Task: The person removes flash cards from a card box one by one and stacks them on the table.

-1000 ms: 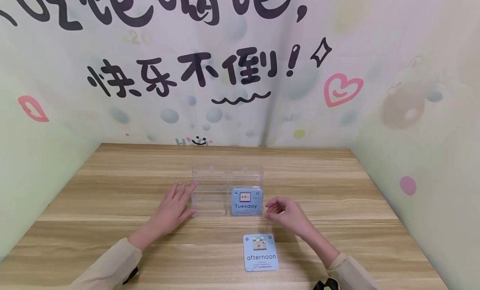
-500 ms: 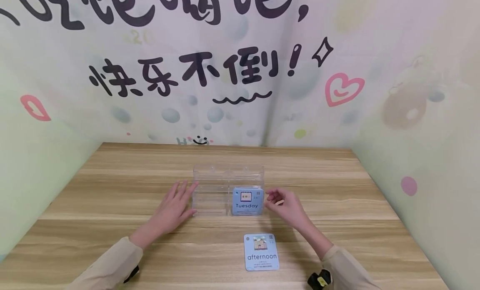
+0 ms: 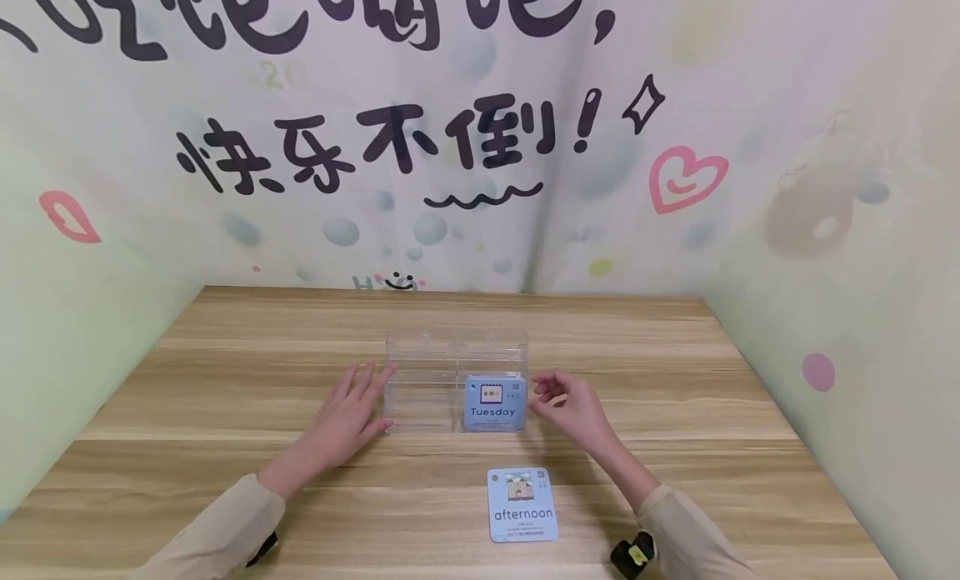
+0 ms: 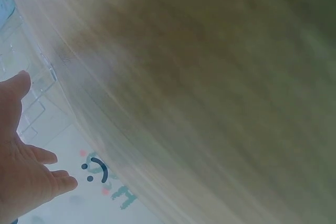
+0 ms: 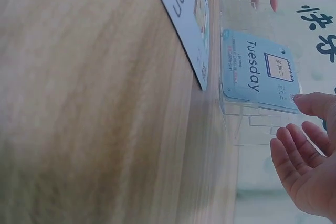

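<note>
Resting spread fingers of left hand at left edge of holder, probably for steadiness; having right hand loosely bent, gripping nothing, thumb seemingly touching Tuesday card in front right compartment. Seeing afternoon card flat, farther from back edge of counter.

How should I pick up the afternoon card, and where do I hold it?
Probably reach from above and pinch the afternoon card by its left and right edges: it lies flat on the table, edges uncovered, with no gap showing underneath.
</note>
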Motion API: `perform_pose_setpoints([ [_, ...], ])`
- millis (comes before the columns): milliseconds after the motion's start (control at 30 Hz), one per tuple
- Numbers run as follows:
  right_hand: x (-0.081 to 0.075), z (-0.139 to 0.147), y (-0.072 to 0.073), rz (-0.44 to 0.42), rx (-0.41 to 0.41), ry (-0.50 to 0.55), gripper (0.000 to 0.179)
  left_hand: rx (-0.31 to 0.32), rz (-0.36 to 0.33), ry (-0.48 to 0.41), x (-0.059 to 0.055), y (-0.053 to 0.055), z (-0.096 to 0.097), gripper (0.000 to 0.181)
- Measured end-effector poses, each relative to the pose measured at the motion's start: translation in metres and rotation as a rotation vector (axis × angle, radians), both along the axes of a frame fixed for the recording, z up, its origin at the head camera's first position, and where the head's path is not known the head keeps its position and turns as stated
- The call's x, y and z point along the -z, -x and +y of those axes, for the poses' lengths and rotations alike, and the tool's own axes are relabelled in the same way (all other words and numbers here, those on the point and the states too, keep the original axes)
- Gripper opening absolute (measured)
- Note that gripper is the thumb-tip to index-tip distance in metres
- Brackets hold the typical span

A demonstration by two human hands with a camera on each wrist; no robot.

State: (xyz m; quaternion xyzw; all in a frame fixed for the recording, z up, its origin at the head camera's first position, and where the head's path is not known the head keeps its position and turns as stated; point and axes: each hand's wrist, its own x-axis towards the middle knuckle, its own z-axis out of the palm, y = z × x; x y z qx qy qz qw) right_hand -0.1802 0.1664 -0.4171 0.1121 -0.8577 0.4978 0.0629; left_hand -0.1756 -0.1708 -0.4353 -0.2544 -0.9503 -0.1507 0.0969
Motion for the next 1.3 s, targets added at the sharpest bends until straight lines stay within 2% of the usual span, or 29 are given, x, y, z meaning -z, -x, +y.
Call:
perform_pose_setpoints([
  [167,0.0,-0.002,0.002,0.017,-0.005,0.001,0.032,0.0,0.007,-0.001,0.001,0.0,0.0,0.077],
  [633,0.004,-0.011,0.007,0.174,-0.018,-0.062,0.03,-0.01,0.015,0.012,0.002,0.001,0.0,0.077],
  [933,0.005,-0.016,0.009,0.206,-0.003,-0.094,0.025,-0.009,0.014,0.012,0.003,0.001,0.0,0.077],
  [1300,0.003,-0.017,0.016,0.22,-0.032,-0.126,0.021,0.003,0.024,0.004,0.002,0.001,-0.001,0.077],
])
